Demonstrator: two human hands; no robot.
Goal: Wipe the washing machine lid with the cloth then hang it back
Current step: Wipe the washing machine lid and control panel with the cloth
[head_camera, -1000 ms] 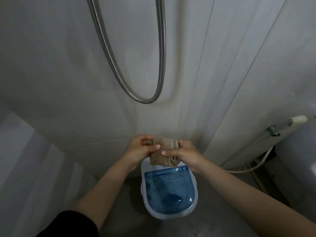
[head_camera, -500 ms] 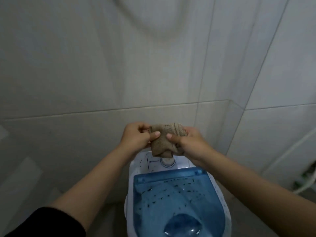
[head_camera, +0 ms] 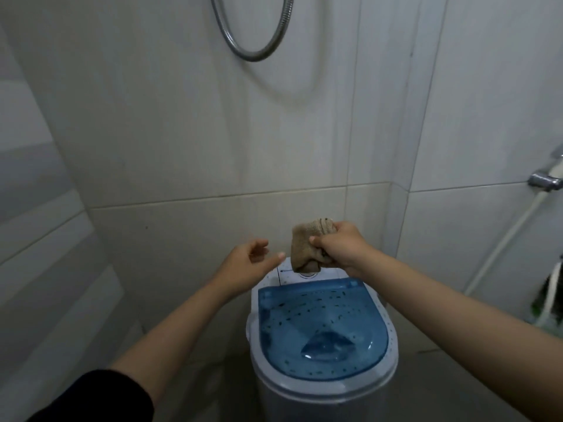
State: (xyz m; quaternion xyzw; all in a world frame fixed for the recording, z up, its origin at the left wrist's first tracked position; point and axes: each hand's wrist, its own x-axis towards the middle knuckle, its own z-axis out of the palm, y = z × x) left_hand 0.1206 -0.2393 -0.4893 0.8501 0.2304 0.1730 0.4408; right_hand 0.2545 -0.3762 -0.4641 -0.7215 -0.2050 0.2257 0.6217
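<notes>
A small white washing machine (head_camera: 323, 400) stands below me against the tiled wall, its translucent blue lid (head_camera: 320, 327) shut and speckled with dark spots. My right hand (head_camera: 341, 248) holds a bunched tan cloth (head_camera: 307, 248) above the machine's back control panel (head_camera: 289, 274). To the cloth's left hovers my left hand (head_camera: 246, 263), fingers apart and holding nothing. The cloth hangs clear of the lid.
A metal shower hose (head_camera: 253, 41) loops down the wall above. At the right edge are a chrome tap (head_camera: 545, 181) with a white hose (head_camera: 505, 236) and a dark green item (head_camera: 548, 303). Tiled walls close in at the back and left.
My left hand has let go of the cloth and moved left; only my right hand grips it now. The view has tilted, bringing the shower hose back into sight.
</notes>
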